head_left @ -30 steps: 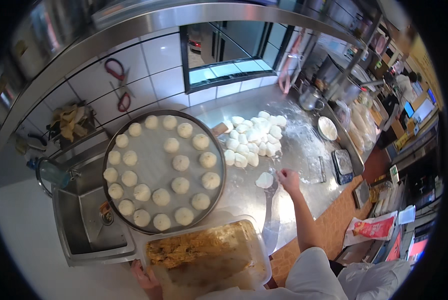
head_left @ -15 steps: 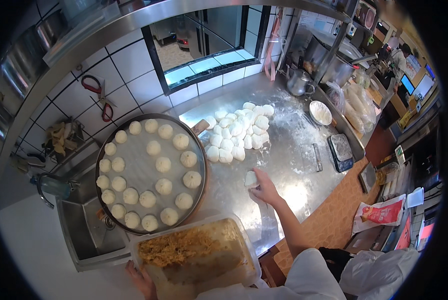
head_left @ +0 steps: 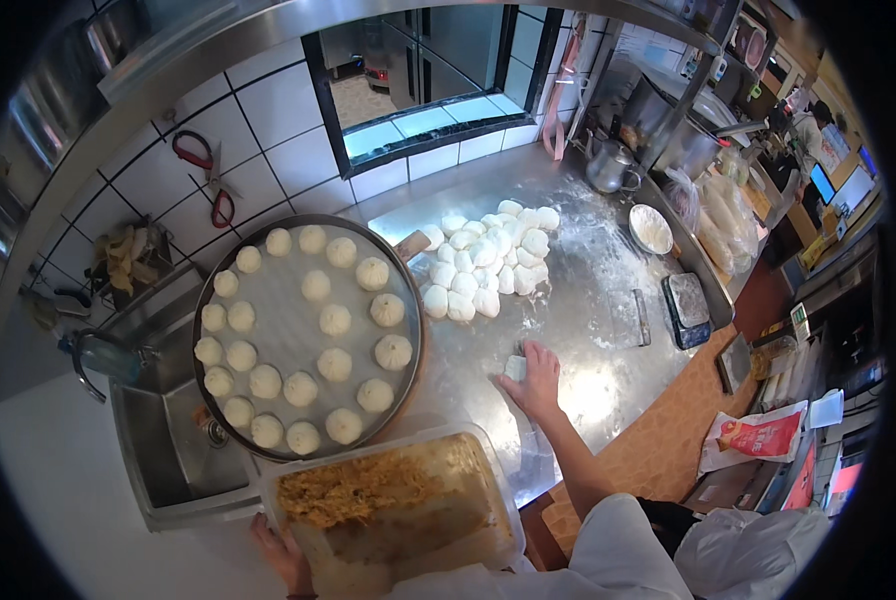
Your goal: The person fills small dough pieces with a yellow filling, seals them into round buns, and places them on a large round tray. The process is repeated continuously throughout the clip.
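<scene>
We see the two hands well apart, the right hand (head_left: 536,378) low over the steel worktop (head_left: 588,285) and the left hand (head_left: 284,556) down by the near left side of a translucent plastic tub (head_left: 506,490). A small pale piece of dough (head_left: 515,368) sits between the right thumb and fingers, touching them, on the near side of the worktop; we cannot tell whether it is pinched tight. Nor can we tell whether the left hand grips the tub or only rests against it. In the tub we find orange-brown filling (head_left: 353,487), heaped toward the far left, with the rest thinly smeared. Just beyond the tub we have a round tray (head_left: 288,325) with pleated buns (head_left: 335,320) set around its edge and a few farther in. A wooden handle (head_left: 411,246) lies between the tray and a cluster of floured dough lumps (head_left: 485,253), several of them touching. Over to the right we make out a bowl of white powder (head_left: 651,229), a scale (head_left: 686,305) and a metal teapot (head_left: 611,165), while to the left of the tub a steel sink (head_left: 183,445) lies partly under the tray
</scene>
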The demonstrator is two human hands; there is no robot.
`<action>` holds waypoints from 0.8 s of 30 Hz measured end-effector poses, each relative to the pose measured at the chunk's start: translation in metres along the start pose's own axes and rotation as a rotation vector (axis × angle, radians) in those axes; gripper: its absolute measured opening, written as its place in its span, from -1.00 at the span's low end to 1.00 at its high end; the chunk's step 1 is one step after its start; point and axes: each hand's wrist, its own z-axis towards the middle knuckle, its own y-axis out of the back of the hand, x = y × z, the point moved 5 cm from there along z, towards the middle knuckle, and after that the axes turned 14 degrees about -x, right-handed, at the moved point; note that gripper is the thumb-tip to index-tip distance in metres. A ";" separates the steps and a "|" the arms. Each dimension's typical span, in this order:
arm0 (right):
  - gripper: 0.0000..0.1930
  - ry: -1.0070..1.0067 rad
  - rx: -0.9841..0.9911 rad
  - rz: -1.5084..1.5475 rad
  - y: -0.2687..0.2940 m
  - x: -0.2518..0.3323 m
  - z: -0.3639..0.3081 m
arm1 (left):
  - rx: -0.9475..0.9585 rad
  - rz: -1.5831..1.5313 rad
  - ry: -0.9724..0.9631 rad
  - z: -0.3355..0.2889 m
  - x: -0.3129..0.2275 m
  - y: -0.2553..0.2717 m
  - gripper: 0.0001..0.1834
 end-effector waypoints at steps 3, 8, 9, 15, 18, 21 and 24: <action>-0.29 0.063 -0.025 -0.156 -0.016 0.007 0.014 | -0.006 -0.023 -0.025 0.001 -0.001 -0.002 -0.50; -0.27 0.113 0.176 -0.320 -0.050 0.021 0.023 | 0.008 -0.031 -0.029 -0.003 0.007 0.006 -0.52; -0.27 0.115 0.177 -0.319 -0.052 0.021 0.027 | 0.013 -0.010 -0.012 -0.003 0.010 0.006 -0.53; -0.29 -0.306 0.461 0.134 -0.068 -0.047 0.061 | 0.008 -0.139 0.028 0.007 0.014 -0.006 -0.56; -0.28 0.038 0.202 -0.320 -0.069 0.014 0.043 | 0.006 -0.119 0.082 0.001 0.017 -0.004 -0.55; -0.25 0.054 0.147 -0.286 -0.069 0.032 0.049 | 0.036 -0.026 0.082 -0.001 0.005 0.004 -0.53; -0.27 -0.089 0.245 -0.174 -0.069 0.019 0.053 | 0.058 -0.024 0.054 0.006 0.017 -0.006 -0.51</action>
